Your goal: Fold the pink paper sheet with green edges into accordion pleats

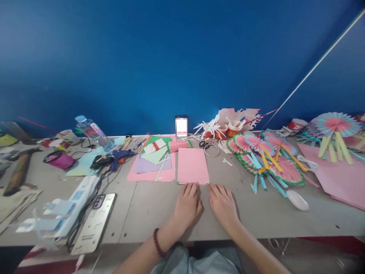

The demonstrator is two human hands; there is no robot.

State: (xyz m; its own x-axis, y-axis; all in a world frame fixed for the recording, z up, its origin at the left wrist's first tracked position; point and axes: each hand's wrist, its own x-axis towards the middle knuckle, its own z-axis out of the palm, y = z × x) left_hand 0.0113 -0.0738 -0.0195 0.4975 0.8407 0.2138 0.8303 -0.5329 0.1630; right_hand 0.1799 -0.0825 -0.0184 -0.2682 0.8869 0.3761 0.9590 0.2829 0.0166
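Note:
A pink sheet of paper (193,165) lies flat in front of me, with thin green strips showing at its near corners. My left hand (188,203) is closed at the sheet's near edge, fingers together and fingertips on the paper. At the near right corner, my right hand (224,203) is also closed, its index fingertip touching the paper and the other fingers bent down beside it. Both thumbs are largely hidden. Just beyond the sheet lies a pleated pink paper strip (179,146) with green edges. Scissors (203,144) rest by the far right corner.
Coloured paper sheets (151,176) are stacked at left. Further left are a glue gun (121,156), a phone (95,222), a power strip (76,201) and a water bottle (95,133). Folded paper fans (288,169) and a white spoon-shaped piece (297,200) lie at right.

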